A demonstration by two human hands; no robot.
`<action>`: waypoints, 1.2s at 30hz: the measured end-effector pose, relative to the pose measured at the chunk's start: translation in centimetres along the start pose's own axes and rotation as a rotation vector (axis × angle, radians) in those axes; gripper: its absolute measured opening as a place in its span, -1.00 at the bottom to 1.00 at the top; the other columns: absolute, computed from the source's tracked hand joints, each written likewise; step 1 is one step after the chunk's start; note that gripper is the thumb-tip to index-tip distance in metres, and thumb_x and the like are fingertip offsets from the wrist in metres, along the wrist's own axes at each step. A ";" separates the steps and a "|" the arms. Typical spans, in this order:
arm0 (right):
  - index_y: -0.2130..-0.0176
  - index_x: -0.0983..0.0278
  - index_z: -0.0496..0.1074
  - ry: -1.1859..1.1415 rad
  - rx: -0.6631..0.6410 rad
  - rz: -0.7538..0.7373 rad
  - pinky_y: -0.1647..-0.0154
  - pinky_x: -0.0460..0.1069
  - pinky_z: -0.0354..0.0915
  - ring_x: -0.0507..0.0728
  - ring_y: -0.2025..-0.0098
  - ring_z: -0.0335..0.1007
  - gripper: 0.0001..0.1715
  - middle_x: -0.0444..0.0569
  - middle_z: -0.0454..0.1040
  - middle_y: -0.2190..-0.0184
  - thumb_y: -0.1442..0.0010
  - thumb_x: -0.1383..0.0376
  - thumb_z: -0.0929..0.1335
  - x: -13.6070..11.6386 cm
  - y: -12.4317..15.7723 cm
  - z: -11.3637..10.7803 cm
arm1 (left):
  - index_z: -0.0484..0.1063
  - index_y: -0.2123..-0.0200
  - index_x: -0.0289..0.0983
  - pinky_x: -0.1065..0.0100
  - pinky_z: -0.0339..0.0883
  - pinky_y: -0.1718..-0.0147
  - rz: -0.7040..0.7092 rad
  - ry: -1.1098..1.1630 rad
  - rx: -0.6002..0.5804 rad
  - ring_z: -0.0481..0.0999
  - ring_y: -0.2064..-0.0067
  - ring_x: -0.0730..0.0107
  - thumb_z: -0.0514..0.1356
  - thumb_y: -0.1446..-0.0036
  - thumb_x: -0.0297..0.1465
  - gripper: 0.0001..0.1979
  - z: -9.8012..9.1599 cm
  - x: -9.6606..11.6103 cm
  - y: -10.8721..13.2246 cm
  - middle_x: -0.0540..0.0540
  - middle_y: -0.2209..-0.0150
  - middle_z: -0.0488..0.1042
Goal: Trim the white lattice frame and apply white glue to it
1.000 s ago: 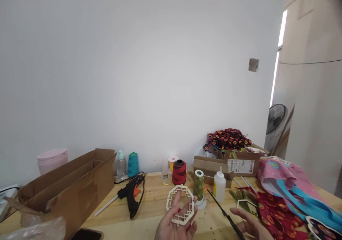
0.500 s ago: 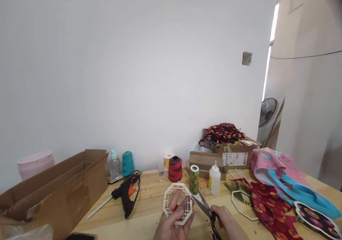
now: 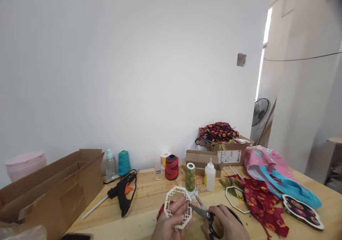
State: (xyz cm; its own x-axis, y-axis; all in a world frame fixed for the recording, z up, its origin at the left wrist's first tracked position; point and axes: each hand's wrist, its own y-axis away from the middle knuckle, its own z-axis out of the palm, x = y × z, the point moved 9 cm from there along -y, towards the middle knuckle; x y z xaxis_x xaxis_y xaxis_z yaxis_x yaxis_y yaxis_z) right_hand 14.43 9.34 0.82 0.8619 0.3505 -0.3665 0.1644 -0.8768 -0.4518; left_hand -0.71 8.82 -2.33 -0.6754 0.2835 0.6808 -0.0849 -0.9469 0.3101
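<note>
Low in the middle of the view, my left hand [image 3: 171, 226] is closed on a cream octagonal lattice frame [image 3: 188, 216], its fingers showing through the opening. A bit of red fabric [image 3: 160, 211] shows behind that hand. My right hand [image 3: 227, 223] grips black-handled scissors [image 3: 205, 214] from the right. Their blades are parted, and the tips reach the right edge of the lattice frame. Just beyond stand a spool of olive thread [image 3: 190, 178] and a white squeeze bottle [image 3: 210, 176].
A black glue gun [image 3: 121, 193] lies on the left beside a long cardboard box [image 3: 66, 183]. Red thread [image 3: 171, 167] and teal thread [image 3: 123, 163] stand near the wall. Red patterned fabric [image 3: 263, 200], a white octagonal ring [image 3: 227, 195] and a pink-and-blue cloth [image 3: 263, 159] lie to the right.
The view has swung slightly right. My right hand has shifted its hold on the scissors, bringing the handles closer to the lattice frame. The frame has tilted a little, and red fabric now shows left of it.
</note>
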 end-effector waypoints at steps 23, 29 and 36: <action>0.33 0.12 0.41 -0.065 -0.201 0.060 0.37 -0.15 0.19 0.05 0.31 0.37 -0.70 -0.16 0.43 0.38 0.14 0.40 0.31 -0.2 -0.3 1.0 | 0.22 0.07 -0.59 0.30 0.34 0.23 -0.117 -0.104 0.051 0.46 0.15 0.22 0.06 0.28 -0.80 -0.44 -1.7 0.9 0.9 -0.35 0.07 0.40; 0.35 0.14 0.42 -0.055 -0.191 0.093 0.39 -0.14 0.20 0.07 0.32 0.39 -0.72 -0.13 0.44 0.40 0.14 0.41 0.30 -0.4 -0.2 0.6 | 0.23 0.08 -0.57 0.31 0.33 0.20 -0.083 -0.150 0.042 0.43 0.10 0.20 0.07 0.27 -0.78 -0.45 -2.1 0.6 0.0 -0.36 0.08 0.41; 0.35 0.12 0.43 -0.056 -0.148 0.274 0.36 -0.06 0.22 0.14 0.29 0.41 -0.75 -0.10 0.48 0.39 0.08 0.37 0.27 0.7 -0.7 -0.2 | 0.17 0.04 -0.66 0.30 0.36 0.32 -0.140 -0.121 0.057 0.50 0.25 0.15 0.03 0.30 -0.82 -0.39 -2.0 1.5 0.9 -0.31 0.28 0.53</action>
State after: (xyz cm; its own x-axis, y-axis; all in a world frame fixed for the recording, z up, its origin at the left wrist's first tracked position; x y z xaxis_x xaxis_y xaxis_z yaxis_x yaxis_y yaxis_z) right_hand 14.99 10.06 1.05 0.8567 0.1085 -0.5042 0.0013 -0.9781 -0.2083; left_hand -3.31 8.07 -2.33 -0.5666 0.4311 0.7023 -0.1275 -0.8878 0.4422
